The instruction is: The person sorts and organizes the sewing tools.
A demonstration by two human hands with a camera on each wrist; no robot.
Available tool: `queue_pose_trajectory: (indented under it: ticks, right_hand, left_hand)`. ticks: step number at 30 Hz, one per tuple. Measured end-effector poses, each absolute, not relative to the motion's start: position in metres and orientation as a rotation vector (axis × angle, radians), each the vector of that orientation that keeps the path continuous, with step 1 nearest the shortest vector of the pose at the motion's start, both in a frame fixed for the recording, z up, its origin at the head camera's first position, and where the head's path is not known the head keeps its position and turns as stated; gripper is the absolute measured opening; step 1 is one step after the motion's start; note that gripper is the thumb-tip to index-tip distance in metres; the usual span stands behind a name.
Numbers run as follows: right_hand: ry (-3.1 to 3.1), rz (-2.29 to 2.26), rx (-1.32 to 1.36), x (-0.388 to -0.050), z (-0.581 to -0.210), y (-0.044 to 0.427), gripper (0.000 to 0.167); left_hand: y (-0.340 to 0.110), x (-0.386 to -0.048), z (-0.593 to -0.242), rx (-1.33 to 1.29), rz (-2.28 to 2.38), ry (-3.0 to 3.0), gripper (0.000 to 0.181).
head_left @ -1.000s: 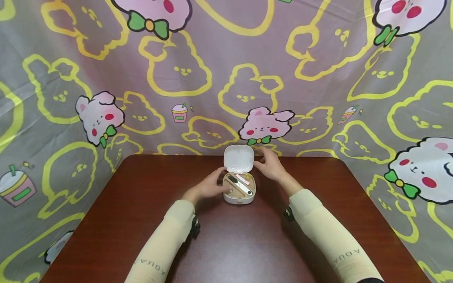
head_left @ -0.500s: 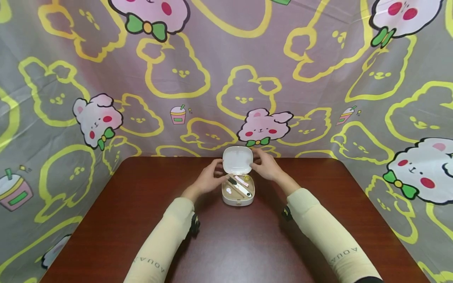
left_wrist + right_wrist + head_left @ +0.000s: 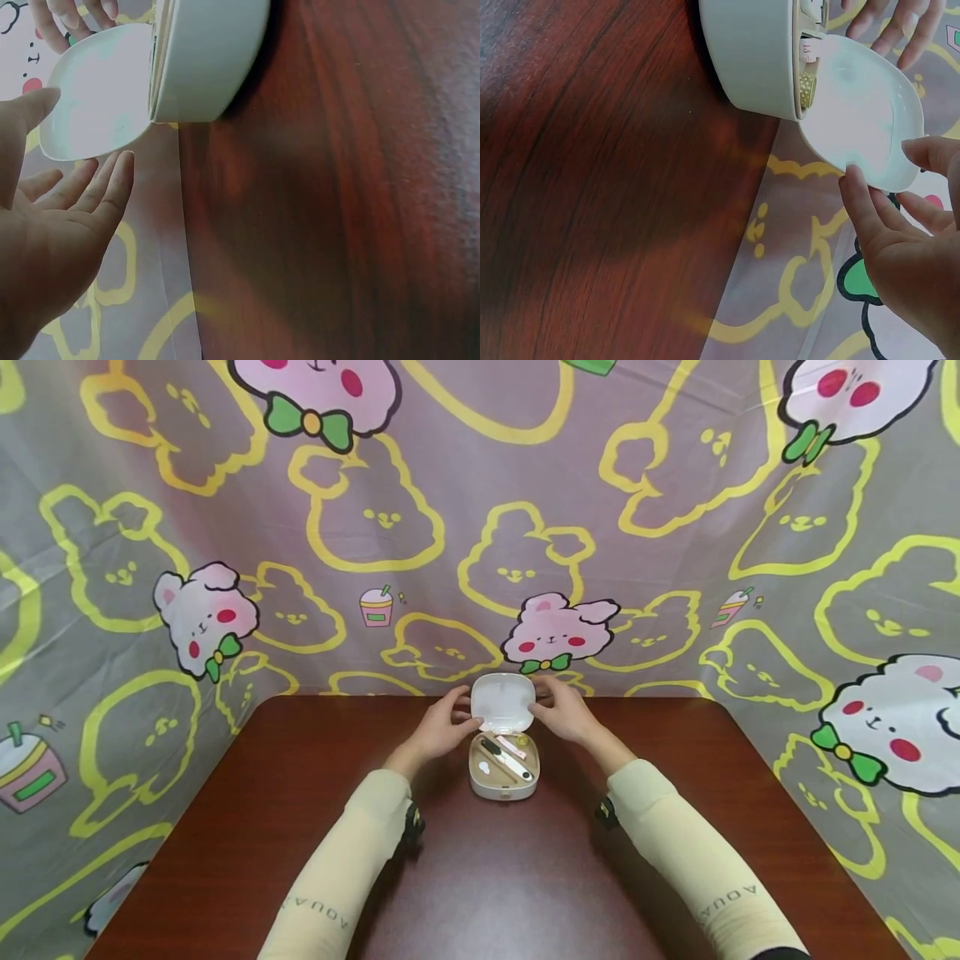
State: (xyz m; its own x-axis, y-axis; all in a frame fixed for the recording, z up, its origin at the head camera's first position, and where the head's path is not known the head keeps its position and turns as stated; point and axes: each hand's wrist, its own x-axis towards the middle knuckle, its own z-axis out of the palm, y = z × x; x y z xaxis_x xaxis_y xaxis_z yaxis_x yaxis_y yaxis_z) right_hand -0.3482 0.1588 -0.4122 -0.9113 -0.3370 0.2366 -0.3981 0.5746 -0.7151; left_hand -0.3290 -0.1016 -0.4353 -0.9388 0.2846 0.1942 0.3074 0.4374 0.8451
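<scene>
A small white sewing box [image 3: 504, 792] stands at the far middle of the table, its lid [image 3: 501, 703] raised upright. My left hand [image 3: 444, 723] holds the lid's left edge, thumb on the inner face and fingers around the rim. At the right edge, my right hand [image 3: 564, 710] grips the lid likewise, as the right wrist view shows, with the thumb [image 3: 924, 152] over the inside. In the tan tray lie a black-and-white tool [image 3: 510, 758], a pink printed strip [image 3: 512, 745], a small white piece [image 3: 483, 767] and a dimpled gold thimble [image 3: 807, 90].
The dark red wooden table [image 3: 495, 877] has its back edge just behind the box. A patterned cloth [image 3: 420, 543] hangs behind and along both sides.
My left hand has moved up from the box's left side and tray to the lid's left edge. My right thumb has come onto the lid's inner face. The box stays in place.
</scene>
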Motion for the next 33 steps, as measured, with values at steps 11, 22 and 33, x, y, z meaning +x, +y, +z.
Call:
queue_pose_trajectory:
  ticks: [11, 22, 33]
  right_hand:
    - [-2.816, 1.222, 0.633, -0.356, -0.413, 0.15, 0.057]
    - [-2.712, 1.247, 0.647, -0.346, -0.419, 0.15, 0.058]
    - [-2.526, 1.285, 0.718, -0.324, -0.434, 0.156, 0.032]
  left_hand:
    - [-0.095, -0.34, -0.424, -0.43, -1.43, -2.722, 0.048]
    - [-0.091, -0.332, -0.421, -0.437, -1.444, -2.667, 0.04]
    - [-0.096, -0.317, -0.431, -0.464, -1.56, -2.583, 0.035]
